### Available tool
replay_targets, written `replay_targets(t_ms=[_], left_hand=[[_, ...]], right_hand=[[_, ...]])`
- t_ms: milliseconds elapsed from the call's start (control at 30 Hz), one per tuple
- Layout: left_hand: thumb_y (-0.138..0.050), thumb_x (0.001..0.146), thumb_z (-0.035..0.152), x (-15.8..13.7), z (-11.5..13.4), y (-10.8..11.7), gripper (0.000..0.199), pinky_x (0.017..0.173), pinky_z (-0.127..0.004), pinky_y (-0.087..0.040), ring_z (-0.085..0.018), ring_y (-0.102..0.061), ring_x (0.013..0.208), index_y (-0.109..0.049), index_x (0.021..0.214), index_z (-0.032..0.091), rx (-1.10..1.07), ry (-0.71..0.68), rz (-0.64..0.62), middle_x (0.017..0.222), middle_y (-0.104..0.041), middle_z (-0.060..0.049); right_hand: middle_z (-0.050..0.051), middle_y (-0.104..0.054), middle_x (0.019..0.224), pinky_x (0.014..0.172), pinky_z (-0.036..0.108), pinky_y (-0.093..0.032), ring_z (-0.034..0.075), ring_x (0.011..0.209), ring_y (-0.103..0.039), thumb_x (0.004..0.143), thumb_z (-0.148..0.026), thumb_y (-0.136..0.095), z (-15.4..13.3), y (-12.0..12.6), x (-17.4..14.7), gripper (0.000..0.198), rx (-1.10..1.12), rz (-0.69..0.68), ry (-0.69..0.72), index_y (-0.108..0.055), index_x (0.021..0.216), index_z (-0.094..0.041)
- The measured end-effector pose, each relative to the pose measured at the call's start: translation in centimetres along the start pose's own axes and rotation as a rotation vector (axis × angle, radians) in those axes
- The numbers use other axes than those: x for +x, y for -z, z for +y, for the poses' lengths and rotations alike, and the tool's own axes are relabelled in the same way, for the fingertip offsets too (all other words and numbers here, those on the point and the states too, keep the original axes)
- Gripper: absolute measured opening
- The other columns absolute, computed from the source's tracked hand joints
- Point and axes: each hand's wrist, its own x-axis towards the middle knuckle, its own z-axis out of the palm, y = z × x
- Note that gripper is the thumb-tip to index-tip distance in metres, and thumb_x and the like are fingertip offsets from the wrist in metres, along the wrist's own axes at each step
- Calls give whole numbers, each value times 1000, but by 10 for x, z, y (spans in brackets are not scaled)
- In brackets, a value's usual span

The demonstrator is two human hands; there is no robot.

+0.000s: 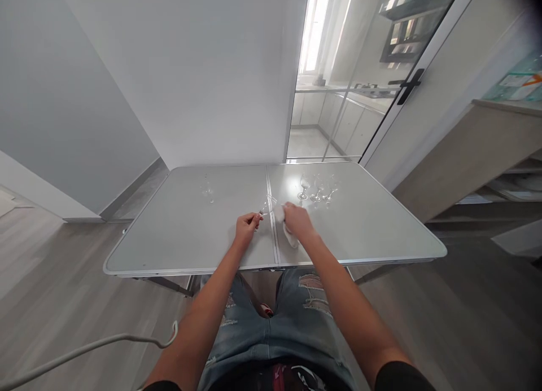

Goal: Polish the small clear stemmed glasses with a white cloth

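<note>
My left hand is closed, fingertips pinching a small clear stemmed glass that lies tilted in the air over the table's middle seam. Its outline is faint, and I cannot make out exactly which part the fingers grip. Beside it, my right hand is wrapped round a white cloth, which hangs below the fingers. The cloth's upper bunch is at the glass; whether it touches is hard to see.
Three stemmed glasses, the nearest a wine glass, stand at the back right of the grey folding table. Another clear glass is at the back left. A wall and a glass door lie beyond; a white cable hangs at lower left.
</note>
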Motion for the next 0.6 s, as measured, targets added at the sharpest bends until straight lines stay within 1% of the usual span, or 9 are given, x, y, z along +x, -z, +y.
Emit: replay_targets(t_ms=[67, 133, 200, 267, 333, 400, 467, 533, 600], left_hand=[[-64, 87, 59, 0, 1, 1, 47, 53, -24, -34, -10, -45, 54, -73, 74, 15, -4, -2, 4, 56, -49, 1], [-64, 87, 59, 0, 1, 1, 47, 53, -24, -33, -10, -44, 54, -72, 73, 14, -7, -7, 16, 56, -50, 1], [-64, 88, 58, 1, 0, 1, 47, 53, -24, -33, -10, -44, 54, -71, 73, 14, -6, -11, 18, 57, -50, 1], [-63, 88, 58, 1, 0, 0, 47, 53, -24, -32, -10, -43, 54, -70, 73, 14, -9, -10, 7, 56, -49, 1], [-62, 89, 59, 1, 0, 0, 49, 53, -24, -31, -10, -41, 53, -66, 68, 15, -22, -11, 4, 55, -47, 2], [-62, 89, 58, 1, 0, -1, 50, 53, -24, -31, -10, -40, 54, -60, 62, 16, -24, -24, 2, 55, -46, 2], [-62, 89, 57, 1, 1, 0, 51, 54, -24, -32, -10, -40, 55, -56, 59, 16, -4, -45, -10, 55, -46, 1], [-61, 90, 56, 1, 2, 1, 51, 55, -24, -32, -11, -41, 56, -55, 58, 16, 22, -61, -15, 55, -46, 1], [-60, 91, 54, 1, 2, 1, 50, 54, -24, -31, -11, -41, 56, -54, 58, 16, 31, -65, 7, 56, -46, 1]], right_hand=[[14, -67, 108, 75, 28, -47, 23, 94, -67, 92, -8, -48, -11, 3, 2, 26, -76, -96, 217, -72, 99, -17], [15, -67, 109, 77, 29, -48, 25, 101, -65, 93, -12, -50, -17, 5, 3, 25, -117, -158, 340, -73, 98, -18], [15, -67, 109, 79, 30, -48, 26, 104, -63, 92, -11, -52, -16, 5, 5, 23, -106, -171, 374, -74, 95, -18], [13, -68, 109, 81, 30, -47, 24, 101, -63, 90, -10, -53, -11, 1, 7, 23, 13, -117, 354, -73, 97, -19], [10, -70, 105, 80, 29, -46, 21, 93, -64, 86, -8, -54, -8, -9, 10, 28, 270, 21, 230, -71, 104, -21], [6, -71, 99, 75, 28, -46, 18, 83, -64, 80, -8, -55, -11, -23, 14, 33, 615, 209, -8, -68, 109, -20], [3, -70, 90, 69, 27, -46, 17, 75, -62, 74, -12, -58, -19, -38, 17, 30, 984, 352, -241, -66, 102, -19], [1, -67, 81, 65, 26, -46, 16, 71, -60, 70, -17, -62, -31, -49, 18, 21, 1373, 390, -349, -65, 91, -18], [0, -66, 77, 63, 25, -47, 15, 69, -59, 69, -23, -65, -44, -54, 16, 18, 1764, 347, -338, -64, 87, -18]])
